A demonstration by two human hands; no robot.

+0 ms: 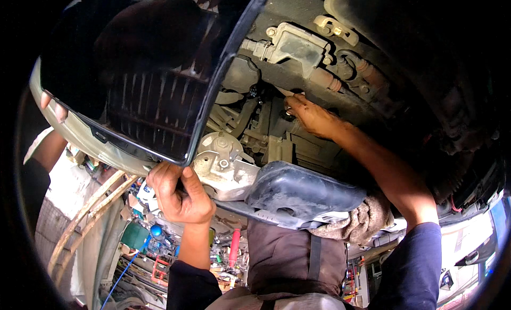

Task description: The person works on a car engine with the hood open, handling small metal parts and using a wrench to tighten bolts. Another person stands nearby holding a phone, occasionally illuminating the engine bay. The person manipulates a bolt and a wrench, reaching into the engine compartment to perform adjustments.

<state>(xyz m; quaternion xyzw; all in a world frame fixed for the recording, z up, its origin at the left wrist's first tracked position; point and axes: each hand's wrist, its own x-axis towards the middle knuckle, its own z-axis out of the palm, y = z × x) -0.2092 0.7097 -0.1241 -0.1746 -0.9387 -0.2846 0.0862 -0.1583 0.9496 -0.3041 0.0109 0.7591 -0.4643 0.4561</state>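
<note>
My left hand [181,195] is closed at the lower corner of a dark, glossy panel [149,118] with a black rim. Its fingers are curled and the thumb presses up near the corner. My right hand [311,116] reaches deep among the dusty vehicle parts. Its fingers are curled together beside a small dark part, and what they hold, if anything, is hidden. Between my arms lie a scuffed black plastic cover [303,190] and a dusty metal bracket [226,174] with a bolt.
A finned box-shaped part [298,50] with a connector sits above my right hand. A brown cloth [367,219] lies beside the black cover. At the left, fingers [46,99] touch the panel's edge, apparently another person's. Below are wooden poles [88,214] and a red cylinder [234,249].
</note>
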